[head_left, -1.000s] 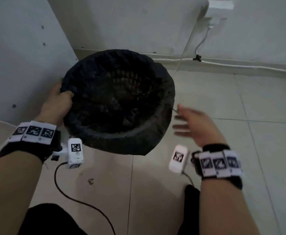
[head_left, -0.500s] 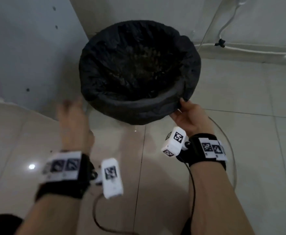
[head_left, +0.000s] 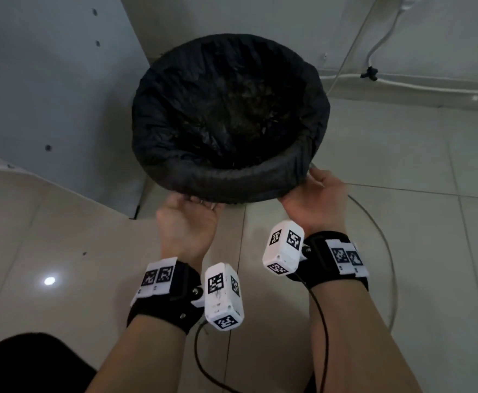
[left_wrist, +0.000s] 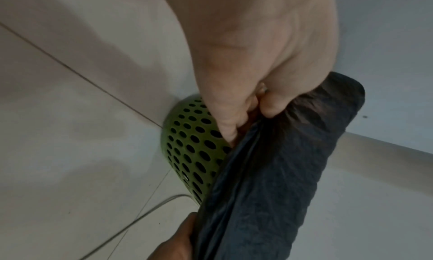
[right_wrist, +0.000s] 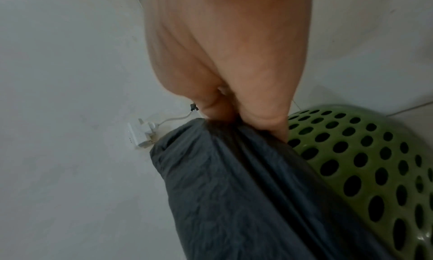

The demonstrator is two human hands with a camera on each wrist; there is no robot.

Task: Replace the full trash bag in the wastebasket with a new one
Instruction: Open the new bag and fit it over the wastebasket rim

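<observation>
Between both grips, the trash bag (head_left: 226,182) hem

Dim, cool indoor light overall. Small specular glare spots on glossy floor tiles (head_left: 49,280), near left and far right. Trash bag (head_left: 226,114) interior nearly black, detail lost. Wide-angle bending at head-view edges. Wrist views soft, slightly blurred, hands close and unsharp.

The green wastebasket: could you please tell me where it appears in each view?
Head: not visible as green; the black trash bag covers it, centre.
Left wrist: green wastebasket at centre, beside the left hand.
Right wrist: lower right.
Shared landmark: the bag's folded-over edge.
</observation>
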